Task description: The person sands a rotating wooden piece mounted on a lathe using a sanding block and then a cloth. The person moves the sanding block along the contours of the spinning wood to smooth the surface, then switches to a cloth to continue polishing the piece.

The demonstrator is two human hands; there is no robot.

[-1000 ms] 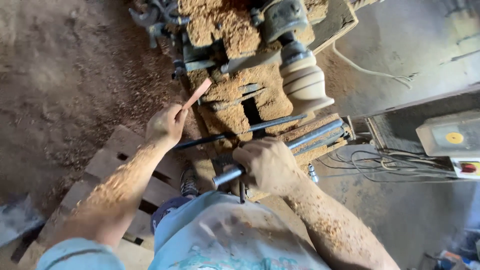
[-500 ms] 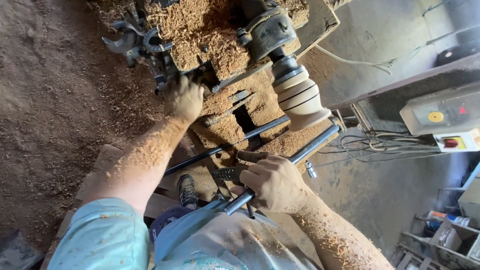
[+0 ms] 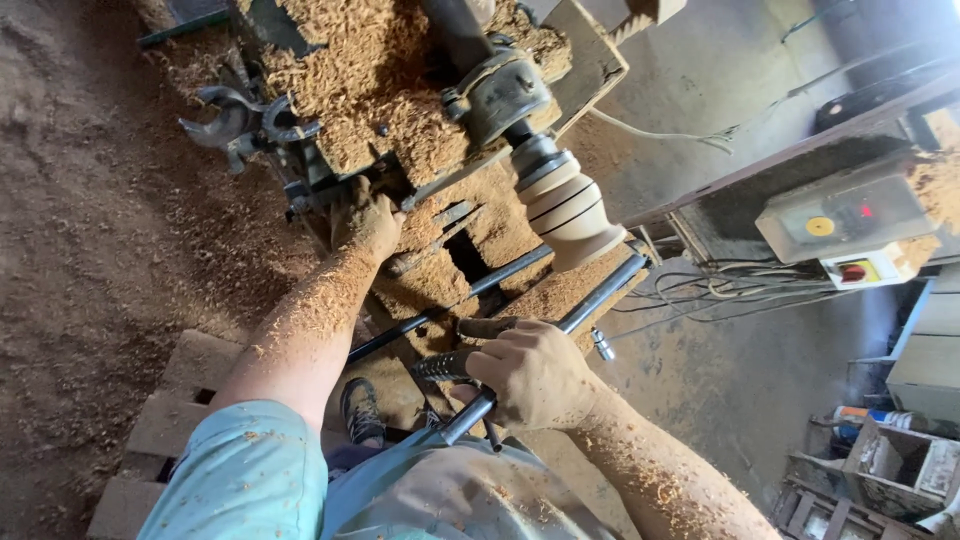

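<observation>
A pale turned wooden piece (image 3: 572, 210) with dark grooves is mounted on the lathe's chuck (image 3: 500, 92). My right hand (image 3: 535, 375) is closed around a long dark metal turning tool (image 3: 600, 295). The tool's far end lies just below the wooden piece. My left hand (image 3: 366, 220), dusted with shavings, reaches to the lathe bed (image 3: 400, 120). Its fingers curl around a dark lever (image 3: 312, 196) that sticks out of the bed's side. Thick sawdust covers the bed.
Two open-end wrenches (image 3: 245, 115) lie at the bed's far left. A switch box (image 3: 850, 225) with yellow and red buttons and loose cables (image 3: 720, 290) sit to the right. A wooden pallet (image 3: 190, 400) and my shoe (image 3: 362, 410) are below. Crates (image 3: 890, 460) stand at bottom right.
My left hand held a small wooden stick a second ago. It has since moved up to the lathe's side and closed on the lever. My right hand stays on the tool.
</observation>
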